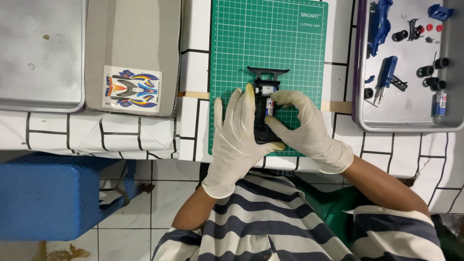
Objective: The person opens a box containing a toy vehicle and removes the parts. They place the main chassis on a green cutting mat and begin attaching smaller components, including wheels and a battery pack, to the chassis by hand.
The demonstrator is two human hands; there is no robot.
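Both gloved hands are working on a small black toy car frame [263,104] that is lying on the green cutting mat [237,43], near the mat's lower edge. The left hand [237,137] is lying mostly open, fingers stretched flat along the frame's left side and the thumb tucking under its near end, so it is bracing the frame rather than clenching it. The right hand [304,128] is curling in from the other side, its forefinger and thumb pinching at the frame's middle, where a small battery [268,107] is sitting in its slot.

The hands are covering most of the frame; only its far end with the bumper is showing clearly, and how firmly the right fingers are pressing is hard to tell.

On the right, a metal tray [411,118] is holding blue car parts [386,72], several black wheels [430,72], small red pieces and another battery, and the picture's edge is cutting it off. On the left, a second tray [133,29] is carrying a colourful sticker sheet [132,89], and a third tray [41,53] is sitting beside it.
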